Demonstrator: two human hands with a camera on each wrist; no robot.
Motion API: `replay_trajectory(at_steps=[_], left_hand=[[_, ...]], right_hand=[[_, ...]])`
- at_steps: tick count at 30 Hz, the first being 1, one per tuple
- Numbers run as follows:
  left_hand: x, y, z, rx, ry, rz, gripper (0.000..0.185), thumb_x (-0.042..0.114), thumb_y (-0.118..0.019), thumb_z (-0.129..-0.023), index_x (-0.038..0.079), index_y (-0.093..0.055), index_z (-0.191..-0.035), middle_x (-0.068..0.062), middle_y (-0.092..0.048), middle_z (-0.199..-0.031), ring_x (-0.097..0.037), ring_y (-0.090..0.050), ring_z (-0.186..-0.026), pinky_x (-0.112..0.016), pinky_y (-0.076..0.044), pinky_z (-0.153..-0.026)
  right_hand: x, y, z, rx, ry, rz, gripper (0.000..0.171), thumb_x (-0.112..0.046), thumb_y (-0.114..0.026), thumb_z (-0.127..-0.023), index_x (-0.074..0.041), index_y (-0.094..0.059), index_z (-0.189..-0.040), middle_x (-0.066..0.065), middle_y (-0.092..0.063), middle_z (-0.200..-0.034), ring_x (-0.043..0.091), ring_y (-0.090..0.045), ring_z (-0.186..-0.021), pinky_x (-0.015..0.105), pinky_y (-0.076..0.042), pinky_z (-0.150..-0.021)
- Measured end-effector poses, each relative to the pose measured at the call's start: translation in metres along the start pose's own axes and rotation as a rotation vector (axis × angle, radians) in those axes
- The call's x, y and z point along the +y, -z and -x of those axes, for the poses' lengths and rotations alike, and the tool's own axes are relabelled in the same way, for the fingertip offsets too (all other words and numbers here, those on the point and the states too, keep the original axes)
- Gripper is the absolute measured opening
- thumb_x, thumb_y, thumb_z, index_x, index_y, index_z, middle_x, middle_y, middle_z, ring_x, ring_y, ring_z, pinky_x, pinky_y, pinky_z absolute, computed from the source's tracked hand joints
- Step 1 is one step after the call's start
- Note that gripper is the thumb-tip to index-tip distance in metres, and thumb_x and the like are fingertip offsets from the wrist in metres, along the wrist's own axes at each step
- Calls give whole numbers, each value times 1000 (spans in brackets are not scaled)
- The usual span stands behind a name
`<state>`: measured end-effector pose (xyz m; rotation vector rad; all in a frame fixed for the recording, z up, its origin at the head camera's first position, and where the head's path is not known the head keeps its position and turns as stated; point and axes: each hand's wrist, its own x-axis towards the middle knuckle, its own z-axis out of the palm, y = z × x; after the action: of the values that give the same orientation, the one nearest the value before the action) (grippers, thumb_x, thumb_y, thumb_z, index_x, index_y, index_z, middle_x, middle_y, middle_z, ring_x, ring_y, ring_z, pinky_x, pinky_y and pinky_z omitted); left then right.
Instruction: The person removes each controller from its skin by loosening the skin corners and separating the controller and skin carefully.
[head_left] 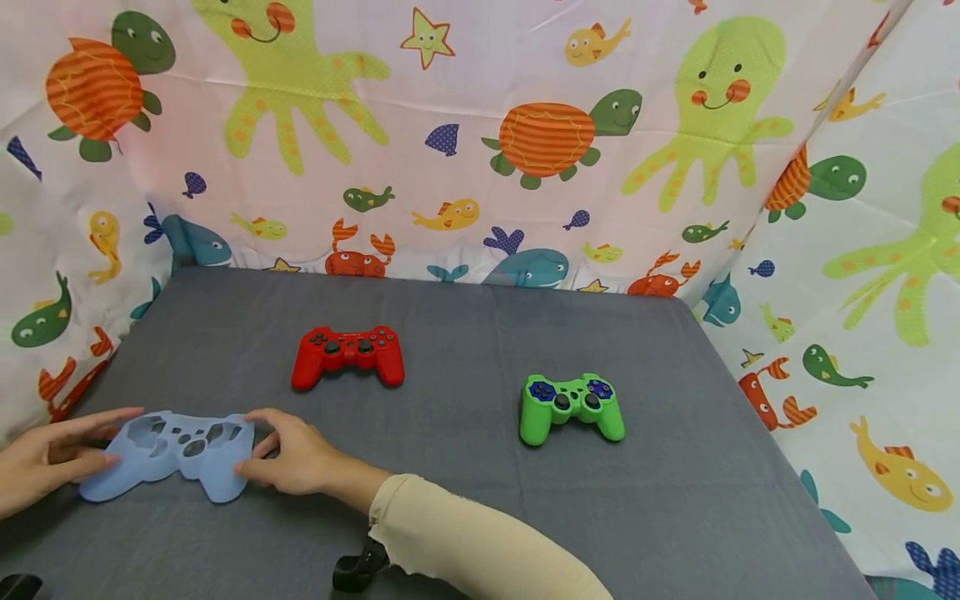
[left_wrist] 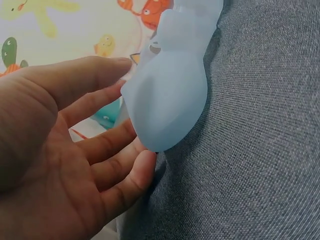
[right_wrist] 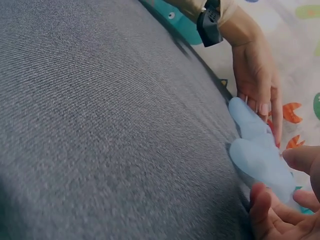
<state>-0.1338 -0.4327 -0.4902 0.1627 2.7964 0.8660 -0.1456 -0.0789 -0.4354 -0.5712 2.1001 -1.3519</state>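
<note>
A light blue silicone controller cover (head_left: 160,462) with cut-out holes lies at the left of the grey table. My left hand (head_left: 56,458) is at its left end, fingers spread loosely around the rounded grip. In the left wrist view a gap shows between one fingertip and the cover (left_wrist: 170,100), while other fingers reach its edge. On the other end, my right hand (head_left: 300,454) has thumb and fingers parted beside the right grip. Its fingertips touch or nearly touch the cover (right_wrist: 262,162); no firm hold shows in the right wrist view.
Behind the cover lies a red game controller (head_left: 348,353). A green controller (head_left: 572,408) with blue button areas is farther right on the grey cloth (head_left: 450,492). A curtain (head_left: 465,108) printed with sea animals hangs along the back and sides.
</note>
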Motion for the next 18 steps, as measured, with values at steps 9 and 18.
replay_trajectory(at_steps=[9,18], left_hand=[[17,12,1,64,67,39,63,34,-50,-107,-11,-35,-148,-41,-56,-124,17,-51,-78,-26,-52,-60],[36,16,3,185,-16,67,47,22,-49,-108,-5,-41,-145,-32,-65,-114,15,-55,-76,-23,-49,-58]], right_hand=[[1,19,12,4,7,-4,48,-18,-71,-95,-21,-55,-141,-10,-65,-98,8,-67,-64,20,-51,-59],[4,42,24,7,84,-20,44,-19,-68,-97,-15,-56,-140,-4,-65,-108,11,-65,-69,21,-51,-59]])
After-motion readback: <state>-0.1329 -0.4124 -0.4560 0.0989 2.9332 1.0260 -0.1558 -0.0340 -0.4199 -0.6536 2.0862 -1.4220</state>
